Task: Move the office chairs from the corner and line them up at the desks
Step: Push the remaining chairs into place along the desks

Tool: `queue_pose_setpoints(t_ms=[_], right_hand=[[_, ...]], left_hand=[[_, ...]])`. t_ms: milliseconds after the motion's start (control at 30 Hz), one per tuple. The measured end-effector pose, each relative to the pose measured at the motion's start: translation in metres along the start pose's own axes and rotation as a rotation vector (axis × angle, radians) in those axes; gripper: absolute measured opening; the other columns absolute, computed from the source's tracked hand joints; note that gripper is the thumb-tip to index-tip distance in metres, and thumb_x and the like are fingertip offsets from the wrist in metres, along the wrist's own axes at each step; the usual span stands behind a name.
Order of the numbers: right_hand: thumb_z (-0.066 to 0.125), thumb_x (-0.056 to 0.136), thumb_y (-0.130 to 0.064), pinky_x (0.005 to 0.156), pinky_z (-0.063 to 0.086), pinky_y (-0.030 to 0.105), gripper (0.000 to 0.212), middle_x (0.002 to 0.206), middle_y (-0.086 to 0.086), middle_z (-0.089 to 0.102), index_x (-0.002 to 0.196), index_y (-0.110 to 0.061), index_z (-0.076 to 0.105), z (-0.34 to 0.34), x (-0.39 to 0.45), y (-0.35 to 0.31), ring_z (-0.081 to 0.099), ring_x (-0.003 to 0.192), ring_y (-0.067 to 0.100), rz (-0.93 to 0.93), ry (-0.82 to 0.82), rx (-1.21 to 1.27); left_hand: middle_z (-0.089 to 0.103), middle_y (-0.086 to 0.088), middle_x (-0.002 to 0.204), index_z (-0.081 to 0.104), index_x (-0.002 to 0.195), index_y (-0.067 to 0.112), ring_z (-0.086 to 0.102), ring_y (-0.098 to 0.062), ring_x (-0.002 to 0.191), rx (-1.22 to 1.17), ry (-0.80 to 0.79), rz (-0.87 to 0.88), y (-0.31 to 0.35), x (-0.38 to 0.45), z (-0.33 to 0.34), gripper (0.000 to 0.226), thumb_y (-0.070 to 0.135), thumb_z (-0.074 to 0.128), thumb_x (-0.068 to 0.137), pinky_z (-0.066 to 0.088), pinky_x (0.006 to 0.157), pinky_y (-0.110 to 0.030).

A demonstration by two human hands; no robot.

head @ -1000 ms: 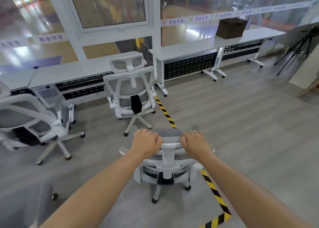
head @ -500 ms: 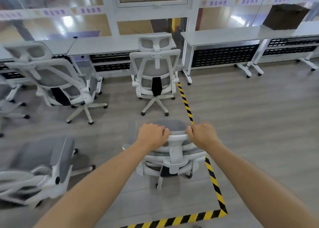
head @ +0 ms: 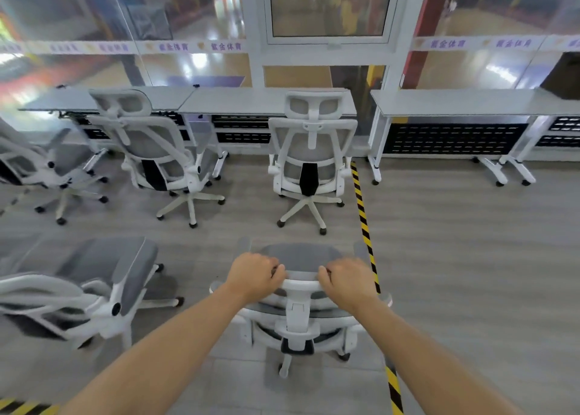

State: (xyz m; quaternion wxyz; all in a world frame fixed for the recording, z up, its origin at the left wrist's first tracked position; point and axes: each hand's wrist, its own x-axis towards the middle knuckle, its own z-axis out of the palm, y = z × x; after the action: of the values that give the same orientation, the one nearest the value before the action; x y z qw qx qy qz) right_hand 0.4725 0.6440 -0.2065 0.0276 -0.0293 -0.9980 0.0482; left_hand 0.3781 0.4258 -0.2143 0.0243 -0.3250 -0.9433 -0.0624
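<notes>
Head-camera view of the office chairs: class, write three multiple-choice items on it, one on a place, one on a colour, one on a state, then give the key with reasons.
1. Where does the striped floor tape run?
A. Just right of the chair parked at the desk
B. Under the left desk
C. Across the window

2. What colours are the tape's stripes?
A. Red and white
B. Yellow and black
C. Blue and green

3. How is the nearest chair being handled?
A. Untouched
B. One hand on its seat
C. Both hands gripping its top

Key: 1 A, the tape passes beside the parked chair at the centre desk. 2 B, yellow and black bands alternate. 3 C, the left hand and right hand curl their fingers over the headrest edge.
</notes>
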Motion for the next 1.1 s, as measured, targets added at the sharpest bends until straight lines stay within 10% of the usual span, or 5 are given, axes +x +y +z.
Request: queue_pose_setpoints(t_ms=[1100], right_hand=[[0.02, 0.095, -0.046, 0.046, 0.02, 0.026, 0.049, 0.052, -0.002, 0.037, 0.056, -0.022, 0.035, -0.001, -0.007, -0.013, 0.031, 0.045, 0.014, -0.001, -0.034, 0.067]], left_hand=[[0.055, 0.0, 0.057, 0.057, 0.068, 0.013, 0.042, -0.017, 0.049, 0.057, 0.01, -0.006, -0.008, -0.017, 0.004, 0.057, 0.052, 0.019, 0.087, 0.019, 0.044, -0.028]])
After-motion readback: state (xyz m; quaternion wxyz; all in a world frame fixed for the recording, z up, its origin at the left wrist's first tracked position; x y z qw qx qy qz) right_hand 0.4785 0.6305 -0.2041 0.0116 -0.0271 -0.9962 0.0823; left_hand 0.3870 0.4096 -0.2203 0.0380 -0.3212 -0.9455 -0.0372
